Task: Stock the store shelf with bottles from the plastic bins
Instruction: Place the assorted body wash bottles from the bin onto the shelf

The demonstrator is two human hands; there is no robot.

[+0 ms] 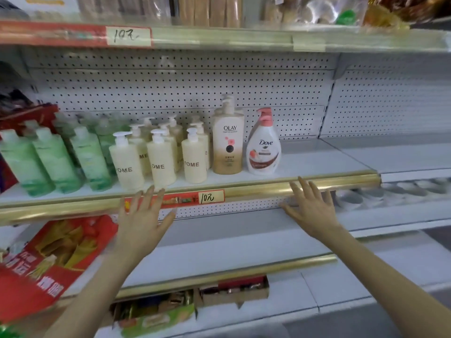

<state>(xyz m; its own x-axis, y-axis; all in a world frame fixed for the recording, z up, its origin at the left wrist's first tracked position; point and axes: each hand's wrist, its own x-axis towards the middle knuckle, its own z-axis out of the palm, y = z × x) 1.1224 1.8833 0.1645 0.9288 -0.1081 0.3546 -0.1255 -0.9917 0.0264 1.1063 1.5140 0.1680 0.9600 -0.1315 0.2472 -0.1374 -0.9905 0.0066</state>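
- Currently both hands are raised in front of the middle shelf, and neither holds anything.
- Left hand: fingers straight and spread apart, back of the hand toward the camera. The fingertips overlap the gold edge rail just below the cream pump bottles. Contact with the rail cannot be told.
- Right hand: fingers likewise straight and fanned apart, with the tips at the gold rail below the bare right part of the shelf. Touching or just clear of it: cannot tell.
- Bottles all stand upright on the middle shelf, against a white pegboard back.
- Left group: green bottles, several rows deep.
- Centre group: the cream pump bottles, with white pumps and partly visible lettering "OME", just beside the green ones.
- To the right of these stands a tall gold-and-cream Olay bottle.
- Just beside it stands a white Dove bottle with a pink pump, the last item in the row.
- A handwritten price tag sits on the rail, between the two hands.
- The lower shelf holds a red package at its left end, tilted.
- A cardboard box of small items sits under that shelf.
- The frame is slightly motion-blurred.
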